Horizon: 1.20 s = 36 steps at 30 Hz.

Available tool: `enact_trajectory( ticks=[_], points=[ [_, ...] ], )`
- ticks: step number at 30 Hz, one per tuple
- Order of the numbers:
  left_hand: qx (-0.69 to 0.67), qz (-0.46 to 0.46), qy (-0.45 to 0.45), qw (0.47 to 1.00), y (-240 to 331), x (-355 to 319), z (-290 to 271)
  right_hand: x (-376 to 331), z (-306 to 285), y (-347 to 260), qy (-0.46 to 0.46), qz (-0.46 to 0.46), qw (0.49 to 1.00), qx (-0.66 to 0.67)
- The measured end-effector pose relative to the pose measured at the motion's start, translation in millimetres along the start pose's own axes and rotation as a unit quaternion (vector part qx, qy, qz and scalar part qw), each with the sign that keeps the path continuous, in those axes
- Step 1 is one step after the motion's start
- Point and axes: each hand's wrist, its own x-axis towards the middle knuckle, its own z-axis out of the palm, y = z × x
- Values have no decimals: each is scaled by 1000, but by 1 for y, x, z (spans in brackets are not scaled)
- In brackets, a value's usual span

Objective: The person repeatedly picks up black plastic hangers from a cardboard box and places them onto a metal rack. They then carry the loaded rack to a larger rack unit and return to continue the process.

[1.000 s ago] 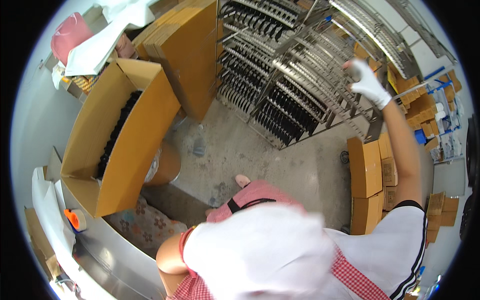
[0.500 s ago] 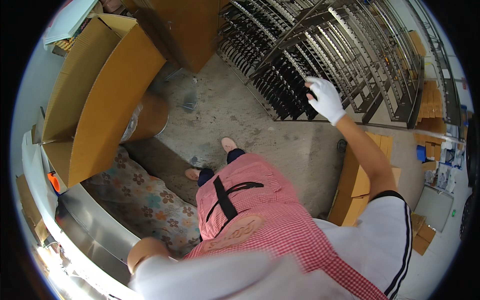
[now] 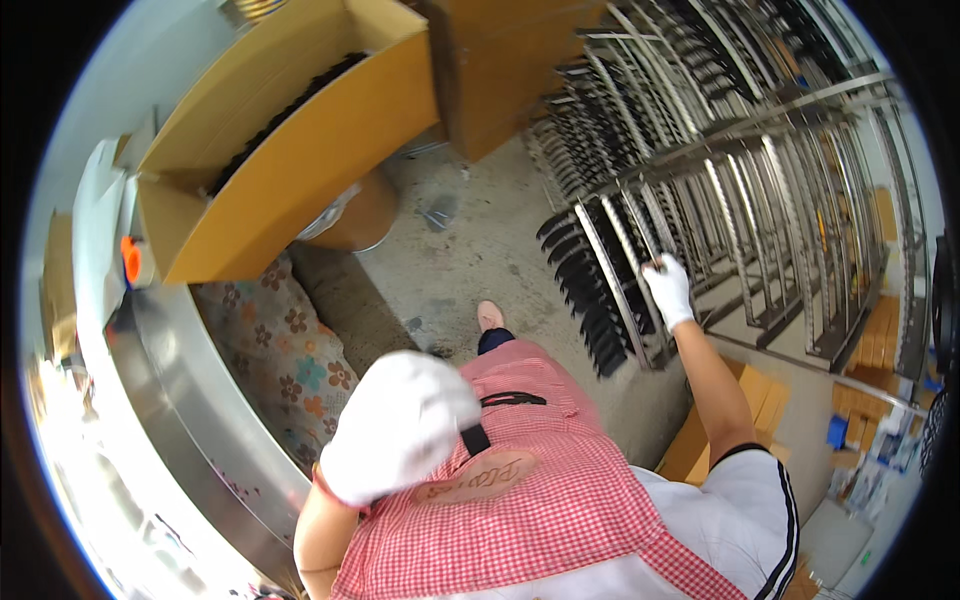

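Observation:
My right hand [image 3: 668, 290], in a white glove, is closed round a metal bar [image 3: 650, 235] at the near side of a rack. Rows of black curved pieces [image 3: 590, 285] hang from the bars just left of it. My left hand [image 3: 405, 425], also gloved in white, is raised in front of my red checked apron [image 3: 560, 470]. It is blurred and its fingers are hidden, so whether it holds anything does not show.
A long open cardboard box [image 3: 320, 160] with black pieces inside stands at the left, above a round brown bin [image 3: 365, 215]. A metal-edged worktop [image 3: 190, 370] runs along the left. Cardboard boxes [image 3: 760, 400] lie below the rack [image 3: 770, 210] at the right.
My left hand has come up into view. My right hand has closed on a bar, and the near bars with their black pieces have come nearer. The view has shifted, showing the box's contents.

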Motion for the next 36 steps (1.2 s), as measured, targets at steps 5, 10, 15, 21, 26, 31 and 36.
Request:
enact_trajectory(
  ticks=[5,10,15,21,26,31,36],
  points=[
    [19,-68,90,993,-35,-23,-20,-29,-26,-136,-297,55,941,152],
    [-28,8,240,970,-44,-8,-72,-50,-23,-338,-275,-408,869,-57],
    [292,-170,307,890,-28,-13,-136,-118,30,-487,-48,-810,553,-190],
    [-408,-69,540,734,37,-184,-165,-204,136,-538,38,-927,366,77],
    [-99,-265,710,645,71,-266,-95,-285,220,-561,-630,-501,516,293],
    [53,-300,793,528,42,-302,-25,-353,285,-607,-877,-128,351,303],
    [27,-282,840,463,19,-326,1,-399,325,-619,-882,-75,385,260]
  ],
)
